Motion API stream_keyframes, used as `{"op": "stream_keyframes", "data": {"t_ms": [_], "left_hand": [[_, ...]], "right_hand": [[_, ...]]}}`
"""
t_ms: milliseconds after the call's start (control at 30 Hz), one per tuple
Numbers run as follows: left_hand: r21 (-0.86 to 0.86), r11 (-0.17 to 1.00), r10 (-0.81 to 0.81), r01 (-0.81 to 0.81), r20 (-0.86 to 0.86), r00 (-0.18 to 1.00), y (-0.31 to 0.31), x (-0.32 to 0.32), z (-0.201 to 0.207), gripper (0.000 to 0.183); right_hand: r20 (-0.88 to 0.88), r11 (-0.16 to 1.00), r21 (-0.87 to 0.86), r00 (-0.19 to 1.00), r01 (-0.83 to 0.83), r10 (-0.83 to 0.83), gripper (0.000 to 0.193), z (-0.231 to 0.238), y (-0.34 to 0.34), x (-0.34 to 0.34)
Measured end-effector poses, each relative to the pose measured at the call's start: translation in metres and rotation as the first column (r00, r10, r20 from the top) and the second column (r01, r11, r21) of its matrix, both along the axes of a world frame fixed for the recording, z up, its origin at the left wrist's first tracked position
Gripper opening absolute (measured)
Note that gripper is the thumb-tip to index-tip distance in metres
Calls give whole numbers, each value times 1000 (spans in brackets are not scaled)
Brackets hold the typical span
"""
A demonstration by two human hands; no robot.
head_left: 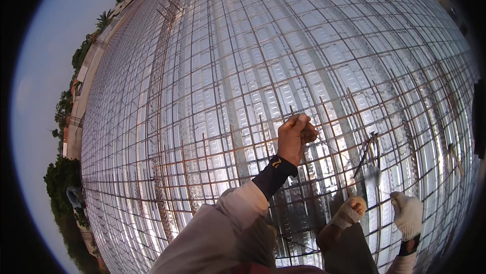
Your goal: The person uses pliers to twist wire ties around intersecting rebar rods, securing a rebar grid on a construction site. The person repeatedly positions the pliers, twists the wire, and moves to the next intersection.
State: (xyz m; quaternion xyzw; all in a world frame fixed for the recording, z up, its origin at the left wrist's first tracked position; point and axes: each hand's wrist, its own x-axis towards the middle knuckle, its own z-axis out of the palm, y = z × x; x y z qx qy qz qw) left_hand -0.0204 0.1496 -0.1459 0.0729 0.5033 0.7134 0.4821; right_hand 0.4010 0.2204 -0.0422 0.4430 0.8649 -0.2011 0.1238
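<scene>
Pliers (365,153) lie on the steel mesh (353,103) between both hands — likely stiff, fairly light; grab by the handles. Left hand (298,131) curled, thumb pressed to fingers, nothing visible pinched. Gloved right hand (407,213) — can't tell its grip. Bars brownish, thin; sheet (315,82) below shiny, ribbed, dimpled.

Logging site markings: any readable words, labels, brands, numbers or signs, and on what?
No readable text.
Black cuff at left hand: yellow mark, too small to read.
Gloved right hand: none visible.
Metal decking: embossed marks, no legible lettering.
</scene>
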Motion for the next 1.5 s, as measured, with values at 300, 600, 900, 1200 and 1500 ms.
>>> {"op": "stream_keyframes", "data": {"t_ms": [300, 600, 900, 1200, 1500], "left_hand": [[-44, 917, -388, 398, 141, 911, -10, 122, -26, 27], [-332, 743, -611, 581, 19, 792, 20, 61, -30, 44], [-569, 795, -438, 210, -299, 848, -2, -32, 51, 46], [-656, 687, -231, -313, -605, 762, -66, -77, 186, 68], [-493, 645, -140, -584, -828, 544, -79, -88, 281, 62]], "right_hand": [[-475, 772, -630, 828, -83, -298, 76, -77, 1, -57], [-547, 949, 299, 833, 100, 84, 18, -156, 141, -88], [-510, 793, 591, 832, 151, 221, 14, -271, 284, -120], [-481, 892, 427, 873, 150, 83, 20, -281, 289, -115], [-443, 935, 331, 896, 129, 33, 31, -263, 285, -127]]}}
